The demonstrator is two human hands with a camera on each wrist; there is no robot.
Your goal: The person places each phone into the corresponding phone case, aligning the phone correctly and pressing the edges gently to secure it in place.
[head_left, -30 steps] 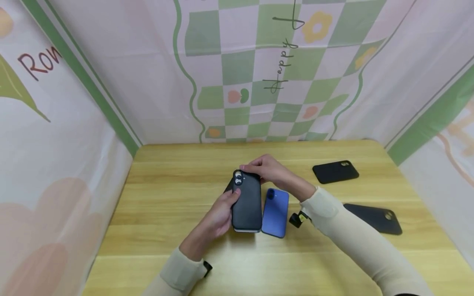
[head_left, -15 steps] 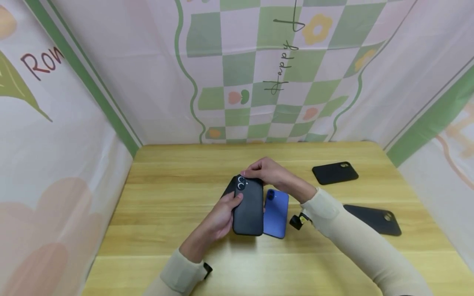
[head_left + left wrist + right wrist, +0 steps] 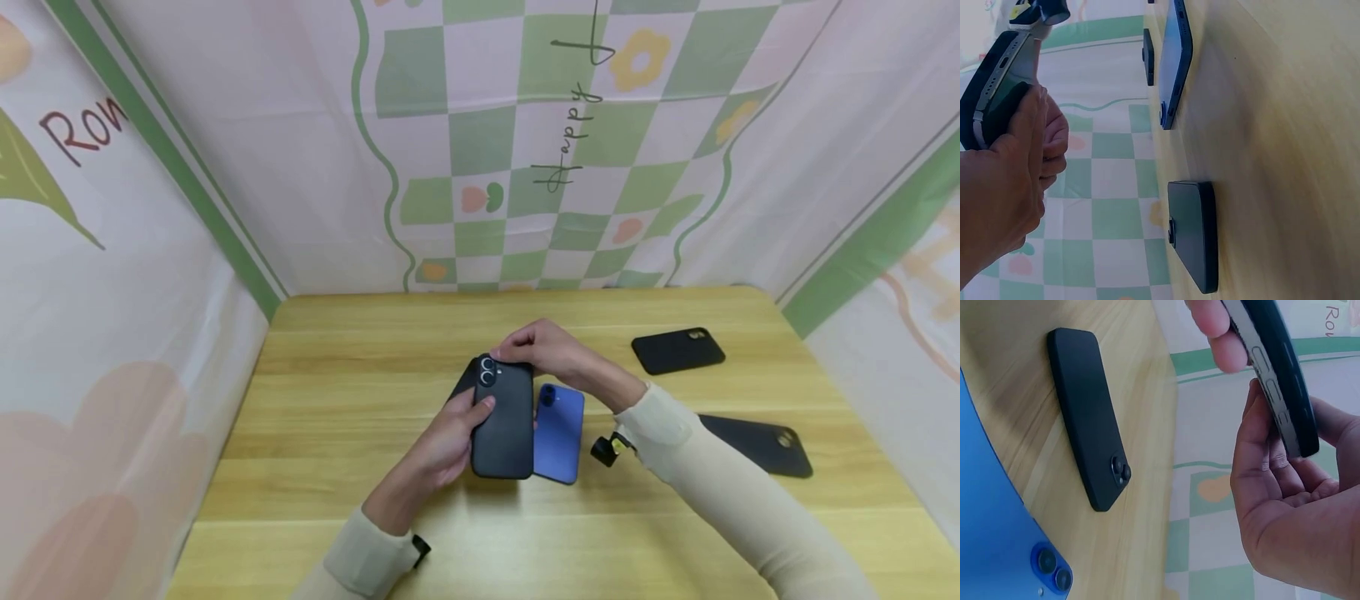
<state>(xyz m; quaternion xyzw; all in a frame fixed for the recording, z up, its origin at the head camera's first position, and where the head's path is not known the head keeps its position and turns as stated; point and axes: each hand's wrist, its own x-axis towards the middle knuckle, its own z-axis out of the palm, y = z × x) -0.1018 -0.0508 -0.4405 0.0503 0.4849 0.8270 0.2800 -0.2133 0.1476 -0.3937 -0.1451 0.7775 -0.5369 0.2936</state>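
My left hand [image 3: 453, 437] grips a silver-edged phone [image 3: 1001, 78] and the black phone case [image 3: 502, 433] over its back, thumb across the case. At the top end, my right hand [image 3: 551, 348] pinches the case's edge near the camera cutout. Two lenses show through that cutout. The phone's silver side with buttons [image 3: 1266, 375] stays uncovered in the right wrist view. Its screen faces away from the head camera. Beneath the hands, a black phone [image 3: 1085, 412] lies camera side up on the table, partly hidden in the head view. A blue phone [image 3: 558, 433] lies just right of the held one.
Two more flat black phone cases lie to the right: one [image 3: 678, 350] farther back, the other [image 3: 757, 446] partly behind the right sleeve [image 3: 720, 475]. The wooden table [image 3: 315, 492] meets patterned cloth walls [image 3: 322, 167] at the back and sides.
The held phone and case have shifted slightly toward the body. The case's cutout now lines up with the lenses, and the pale strip at the lower end no longer shows in the head view.
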